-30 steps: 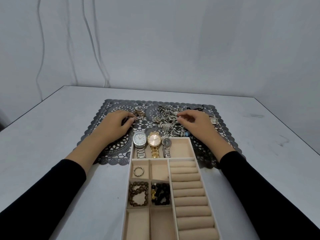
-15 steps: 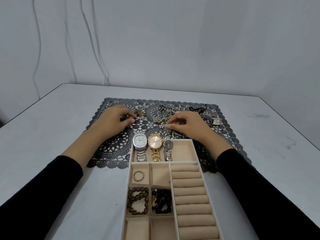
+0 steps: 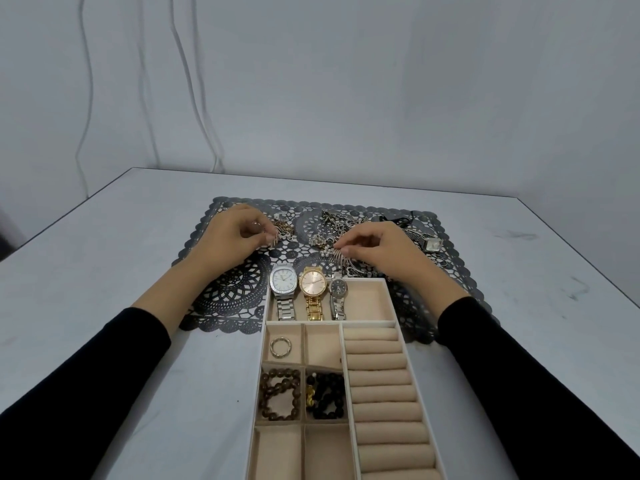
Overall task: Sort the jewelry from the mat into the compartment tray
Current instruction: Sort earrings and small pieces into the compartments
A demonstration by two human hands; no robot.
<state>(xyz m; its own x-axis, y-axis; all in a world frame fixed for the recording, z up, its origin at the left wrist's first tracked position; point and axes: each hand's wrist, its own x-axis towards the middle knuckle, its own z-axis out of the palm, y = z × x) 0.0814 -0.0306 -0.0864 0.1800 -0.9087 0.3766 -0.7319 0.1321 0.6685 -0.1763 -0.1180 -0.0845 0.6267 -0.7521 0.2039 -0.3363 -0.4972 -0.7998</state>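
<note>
A grey lace mat (image 3: 239,292) lies on the table with a tangled pile of jewelry (image 3: 332,225) on its far half. My left hand (image 3: 232,240) pinches a small gold spiky earring (image 3: 277,237) at the pile's left edge. My right hand (image 3: 377,252) pinches a matching fringed earring with pearls (image 3: 334,252) just beyond the tray. The beige compartment tray (image 3: 394,306) holds three watches (image 3: 313,289) in its top section, a ring (image 3: 280,347), a brown bead bracelet (image 3: 280,394) and a black bead bracelet (image 3: 325,396).
A small square watch (image 3: 433,243) and a black cord (image 3: 398,218) lie on the mat's right side. Ring rolls (image 3: 384,400) fill the tray's right column. Bare grey table (image 3: 104,271) spreads on both sides; a wall stands behind.
My right hand has drawn back toward the tray, lifting a fringed earring out of the pile. My left hand shifted slightly and now pinches a similar earring.
</note>
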